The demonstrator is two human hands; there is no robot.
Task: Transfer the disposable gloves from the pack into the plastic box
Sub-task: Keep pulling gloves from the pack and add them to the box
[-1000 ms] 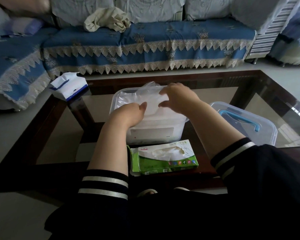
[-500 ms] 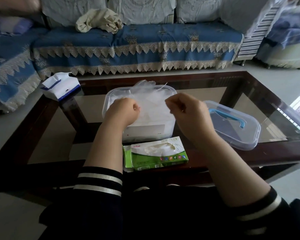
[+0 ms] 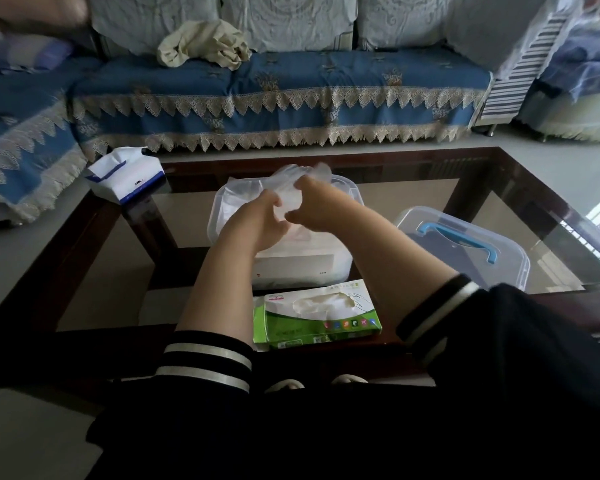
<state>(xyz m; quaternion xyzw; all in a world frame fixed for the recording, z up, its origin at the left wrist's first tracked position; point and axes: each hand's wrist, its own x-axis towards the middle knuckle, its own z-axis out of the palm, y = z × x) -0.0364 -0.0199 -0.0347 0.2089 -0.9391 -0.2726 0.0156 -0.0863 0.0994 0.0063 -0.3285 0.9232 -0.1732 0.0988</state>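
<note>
Both hands came back together w/ the glove bunched: left hand [image 3: 262, 221] & right hand [image 3: 312, 207] pinch clear gloves [image 3: 291, 183] right over the plastic box [image 3: 347, 199], prob abt to stuff em in.

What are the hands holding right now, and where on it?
Both hands, left and right, grip a clear disposable glove at its near end, above the plastic box.

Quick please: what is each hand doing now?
Left hand: holds the thin clear plastic gloves.
Right hand: pinches the same gloves.
</note>
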